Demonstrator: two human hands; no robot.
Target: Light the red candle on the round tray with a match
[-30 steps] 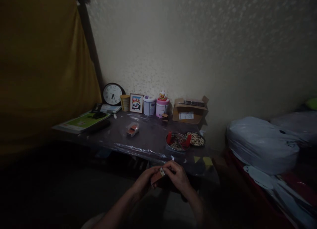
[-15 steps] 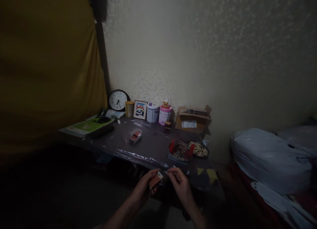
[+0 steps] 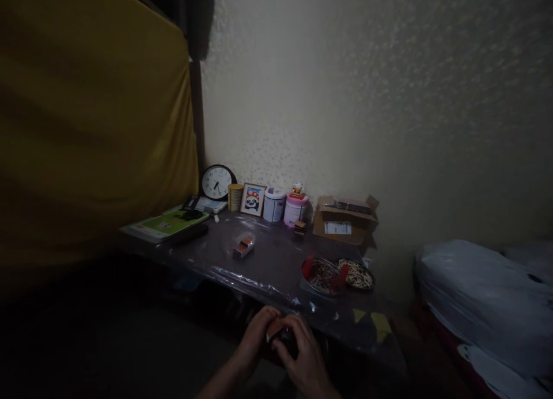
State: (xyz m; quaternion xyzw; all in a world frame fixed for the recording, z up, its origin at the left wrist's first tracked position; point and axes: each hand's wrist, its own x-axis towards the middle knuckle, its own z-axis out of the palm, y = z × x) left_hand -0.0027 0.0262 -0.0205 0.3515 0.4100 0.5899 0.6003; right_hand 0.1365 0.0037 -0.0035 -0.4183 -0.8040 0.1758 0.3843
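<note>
Both hands are together in front of the near edge of a low dark table covered in clear plastic. My left hand is curled round a small reddish box, a matchbox by its look. My right hand lies over it from the right with fingers bent, hiding most of the box. On the table, two round metal plates hold a heap of small sticks, and red pieces stand on the nearer plate. A small packet of matchboxes in clear wrap lies further left.
Along the wall stand a clock, a yellow cup, a framed picture, two tins and an open cardboard box. Green books lie at the left end. Yellow cloth hangs left; a white bag sits right.
The view has tilted up and swung left, so the hands sit lower in frame. My right hand has closed over the box, hiding the pale end that showed before.
</note>
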